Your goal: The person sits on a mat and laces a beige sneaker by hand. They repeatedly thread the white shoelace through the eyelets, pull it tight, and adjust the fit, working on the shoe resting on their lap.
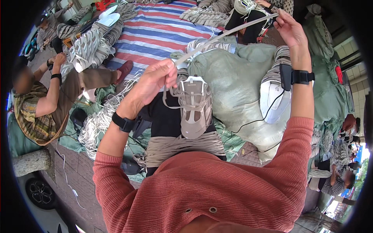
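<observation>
A beige shoe upper [195,99] lies on my dark-trousered lap, toe toward me, with lace threaded through part of it. One flat pale shoelace [225,34] runs taut between my two hands. My left hand [157,77], left of the upper and above it, is closed in a pinch on the lace; a loop of it hangs below toward the upper. Far up to the right, my right hand [290,30] pinches the lace near its other end. Across my thighs lies a bundle of beige laces [184,146].
A large pale green sack [237,73] bulges to my right, with stacked shoe uppers [276,91] against it. Ahead spreads a striped tarp [155,37]. White laces [97,130] heap at left, near a seated co-worker [46,91]. A parked car [40,198] stands lower left.
</observation>
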The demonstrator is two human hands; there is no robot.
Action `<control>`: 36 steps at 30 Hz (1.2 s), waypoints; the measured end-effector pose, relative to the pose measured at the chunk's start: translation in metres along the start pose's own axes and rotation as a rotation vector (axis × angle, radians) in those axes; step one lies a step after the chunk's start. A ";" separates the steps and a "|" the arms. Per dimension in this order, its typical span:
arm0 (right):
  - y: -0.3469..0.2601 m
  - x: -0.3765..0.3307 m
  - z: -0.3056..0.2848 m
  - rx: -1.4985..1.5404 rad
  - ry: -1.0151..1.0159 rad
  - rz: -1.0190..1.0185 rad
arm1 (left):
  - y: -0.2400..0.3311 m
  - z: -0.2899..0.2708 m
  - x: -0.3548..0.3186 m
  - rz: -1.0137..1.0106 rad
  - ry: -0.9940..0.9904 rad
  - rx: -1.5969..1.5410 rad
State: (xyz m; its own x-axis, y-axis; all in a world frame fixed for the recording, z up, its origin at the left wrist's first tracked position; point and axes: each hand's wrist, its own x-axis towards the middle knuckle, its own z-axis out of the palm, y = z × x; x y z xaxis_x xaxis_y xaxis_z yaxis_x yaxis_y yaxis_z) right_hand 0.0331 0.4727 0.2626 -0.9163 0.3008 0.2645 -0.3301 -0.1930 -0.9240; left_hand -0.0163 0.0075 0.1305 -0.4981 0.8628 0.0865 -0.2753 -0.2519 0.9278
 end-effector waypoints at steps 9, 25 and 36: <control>0.113 0.007 0.008 -0.358 0.157 0.282 | -0.019 -0.007 0.004 -0.152 0.140 -0.093; 0.142 -0.086 0.207 -0.313 -0.365 0.383 | -0.002 0.011 0.065 -0.077 0.313 -0.115; 0.006 -0.043 0.212 -0.349 -0.378 0.122 | -0.051 -0.001 0.013 0.031 0.221 0.727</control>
State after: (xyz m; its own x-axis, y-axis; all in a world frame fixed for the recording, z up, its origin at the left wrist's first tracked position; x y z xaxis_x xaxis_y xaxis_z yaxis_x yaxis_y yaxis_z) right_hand 0.0225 0.2603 0.3039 -0.9824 -0.0744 0.1714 -0.1803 0.1359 -0.9742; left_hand -0.0096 0.0305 0.0835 -0.6707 0.7332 0.1122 0.3141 0.1437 0.9385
